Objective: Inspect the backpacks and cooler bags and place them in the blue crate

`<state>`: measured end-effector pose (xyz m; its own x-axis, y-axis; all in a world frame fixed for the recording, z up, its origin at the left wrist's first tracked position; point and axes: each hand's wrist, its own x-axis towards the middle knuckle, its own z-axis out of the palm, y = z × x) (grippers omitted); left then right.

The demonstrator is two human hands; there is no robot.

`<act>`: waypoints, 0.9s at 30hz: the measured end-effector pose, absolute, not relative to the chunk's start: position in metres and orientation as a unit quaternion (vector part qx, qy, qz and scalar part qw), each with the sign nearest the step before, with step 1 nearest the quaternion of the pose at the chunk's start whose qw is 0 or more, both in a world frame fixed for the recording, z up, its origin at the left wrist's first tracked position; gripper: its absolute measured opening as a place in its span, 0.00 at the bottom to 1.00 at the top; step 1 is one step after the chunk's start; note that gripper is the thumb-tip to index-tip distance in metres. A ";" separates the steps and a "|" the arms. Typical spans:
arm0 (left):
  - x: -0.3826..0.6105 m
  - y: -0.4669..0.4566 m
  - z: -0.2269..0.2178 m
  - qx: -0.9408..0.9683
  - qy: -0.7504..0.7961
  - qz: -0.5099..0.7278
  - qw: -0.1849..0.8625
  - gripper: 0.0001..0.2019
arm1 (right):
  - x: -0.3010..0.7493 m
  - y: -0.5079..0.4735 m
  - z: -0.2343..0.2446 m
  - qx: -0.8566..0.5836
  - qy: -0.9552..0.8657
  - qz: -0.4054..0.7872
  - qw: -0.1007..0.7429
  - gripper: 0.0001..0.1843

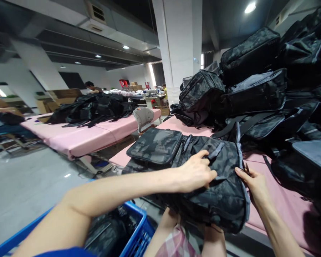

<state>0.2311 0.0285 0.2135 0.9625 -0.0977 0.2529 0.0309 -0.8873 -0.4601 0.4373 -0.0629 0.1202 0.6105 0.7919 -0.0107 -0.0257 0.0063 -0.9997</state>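
Observation:
A dark camouflage backpack lies on its side at the near edge of a pink table and hangs partly over my lap. My left hand rests on top of it, thumb out and fingers curled into the fabric near a zip. At the bag's right rim, my right hand has its thumb along the grey piping and its fingers tucked behind. A small dark thing by that thumb is too small to make out.
A tall heap of similar backpacks fills the table's right and back. A blue crate with dark bags stands at my left knee. Across an aisle, a second pink table carries more bags, beside a white chair. A person sits far back.

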 end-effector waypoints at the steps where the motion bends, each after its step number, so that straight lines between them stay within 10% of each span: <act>1: 0.223 0.022 0.205 -0.952 0.013 -0.186 0.241 0.09 | 0.436 -0.066 0.121 -0.644 -0.322 0.300 0.626 0.23; 8: 0.214 0.007 0.173 -0.890 0.037 -0.367 0.268 0.11 | 0.436 -0.093 0.130 -0.724 -0.479 0.016 0.496 0.31; 17: 0.220 0.008 0.170 -0.885 0.057 -0.379 0.265 0.09 | 0.400 -0.112 0.158 -0.603 -0.670 -0.165 0.399 0.13; 27: 0.215 -0.001 0.206 -0.928 -0.009 -0.314 0.202 0.21 | 0.437 -0.079 0.133 -0.707 -0.425 0.064 0.561 0.25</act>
